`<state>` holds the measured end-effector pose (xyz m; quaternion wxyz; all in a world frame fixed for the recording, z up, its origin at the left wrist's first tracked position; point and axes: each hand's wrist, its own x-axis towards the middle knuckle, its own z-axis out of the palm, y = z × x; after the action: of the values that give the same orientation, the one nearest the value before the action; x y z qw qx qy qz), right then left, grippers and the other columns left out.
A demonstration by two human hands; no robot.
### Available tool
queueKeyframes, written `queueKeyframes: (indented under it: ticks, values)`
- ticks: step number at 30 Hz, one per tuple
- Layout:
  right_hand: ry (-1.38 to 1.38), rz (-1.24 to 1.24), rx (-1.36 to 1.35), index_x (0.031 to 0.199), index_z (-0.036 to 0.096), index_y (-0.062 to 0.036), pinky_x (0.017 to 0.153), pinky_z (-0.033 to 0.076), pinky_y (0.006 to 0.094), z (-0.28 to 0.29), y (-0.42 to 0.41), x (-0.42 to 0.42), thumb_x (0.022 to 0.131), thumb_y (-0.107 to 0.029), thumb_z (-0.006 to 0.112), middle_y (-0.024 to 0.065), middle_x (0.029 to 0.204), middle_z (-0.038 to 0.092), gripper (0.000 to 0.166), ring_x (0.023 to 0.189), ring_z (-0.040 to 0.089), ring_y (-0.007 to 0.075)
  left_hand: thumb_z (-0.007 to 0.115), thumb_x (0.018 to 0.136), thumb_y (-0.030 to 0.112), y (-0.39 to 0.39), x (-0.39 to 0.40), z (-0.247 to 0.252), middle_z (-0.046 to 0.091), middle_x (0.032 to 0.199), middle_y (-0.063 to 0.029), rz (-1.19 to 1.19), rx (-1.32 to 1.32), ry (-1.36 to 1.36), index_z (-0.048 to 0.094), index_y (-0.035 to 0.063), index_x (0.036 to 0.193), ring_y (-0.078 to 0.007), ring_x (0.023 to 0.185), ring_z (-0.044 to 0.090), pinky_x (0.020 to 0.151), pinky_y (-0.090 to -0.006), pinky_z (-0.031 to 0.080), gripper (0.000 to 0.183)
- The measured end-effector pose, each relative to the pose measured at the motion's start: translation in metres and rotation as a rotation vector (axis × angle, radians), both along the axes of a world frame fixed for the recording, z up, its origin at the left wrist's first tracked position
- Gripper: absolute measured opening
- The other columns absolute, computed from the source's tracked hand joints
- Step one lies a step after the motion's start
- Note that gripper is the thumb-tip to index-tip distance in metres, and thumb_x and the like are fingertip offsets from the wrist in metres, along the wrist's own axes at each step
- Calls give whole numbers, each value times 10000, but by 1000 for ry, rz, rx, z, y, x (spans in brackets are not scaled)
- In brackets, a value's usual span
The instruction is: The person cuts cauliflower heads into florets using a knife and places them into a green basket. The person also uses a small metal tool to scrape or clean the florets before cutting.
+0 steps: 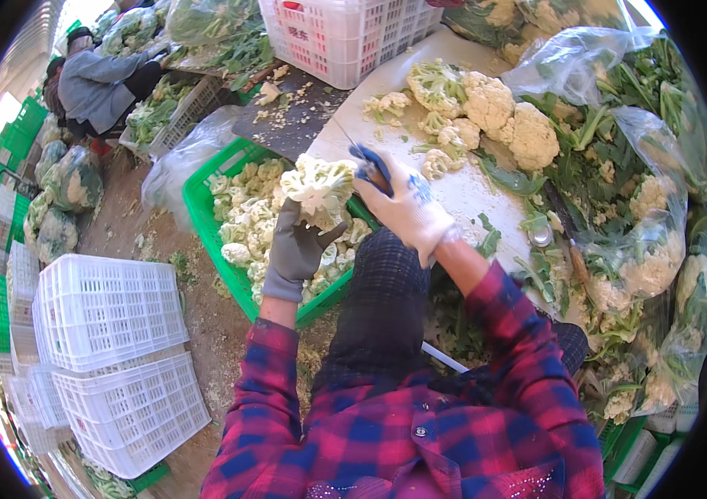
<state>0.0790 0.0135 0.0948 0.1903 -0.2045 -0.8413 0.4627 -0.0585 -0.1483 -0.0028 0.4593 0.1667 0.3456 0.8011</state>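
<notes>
My left hand (298, 249), in a grey glove, grips a cut piece of cauliflower (318, 182) from below, its pale cut stems facing up. Just to the right, my right hand (400, 198) wears a white glove with blue on it and is closed around a small knife (348, 138). The thin blade points up and away; most of the handle is hidden in the fingers. Both hands are above the near right side of a green plastic crate (216, 262). Inside that crate lies a heap of cauliflower florets (238, 227).
On the white tabletop (353, 118) rest cauliflower heads (531, 137). A larger knife (569, 237) lies at right among leaves and bagged cauliflower (650, 262). A white crate (344, 43) stands at the back, stacked white crates (110, 312) at left. Another person (94, 81) sits far left.
</notes>
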Motion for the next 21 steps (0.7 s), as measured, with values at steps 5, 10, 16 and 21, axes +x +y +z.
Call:
queueKeyframes:
  ticks: [5, 10, 16, 21]
  values:
    - [-192, 104, -241, 1319, 572, -69, 831, 506, 397, -10, -55, 16, 1015, -349, 559, 188, 1021, 708, 414, 913, 675, 323, 424, 1047, 317, -21, 0, -7, 544, 1432, -56, 203, 43, 76, 467, 157, 1454, -249, 1304, 539, 1063, -558, 489, 439]
    - [-256, 110, -218, 1335, 558, -86, 867, 489, 418, -27, -71, 11, 1017, -404, 519, 204, 1019, 707, 451, 998, 667, 368, 444, 1063, 287, -29, -1, -21, 525, 1404, -67, 321, -26, 576, 497, 126, 1420, -241, 1298, 525, 1059, -505, 505, 395]
    - [-293, 106, 14, 1234, 576, -52, 804, 522, 418, -62, -77, -10, 1014, -445, 510, 216, 942, 710, 456, 898, 694, 352, 437, 1022, 243, -39, 6, -27, 583, 1300, -54, 318, 24, 174, 534, 127, 1369, -215, 1259, 549, 1054, -524, 507, 379]
    - [-269, 460, -909, 1273, 628, -122, 497, 471, 240, -76, -48, -15, 985, -390, 627, 33, 811, 683, 393, 605, 624, 98, 478, 1015, 280, -68, 1, -42, 581, 1319, -24, 301, -15, -146, 537, 154, 1341, -219, 1251, 548, 1050, -562, 496, 355]
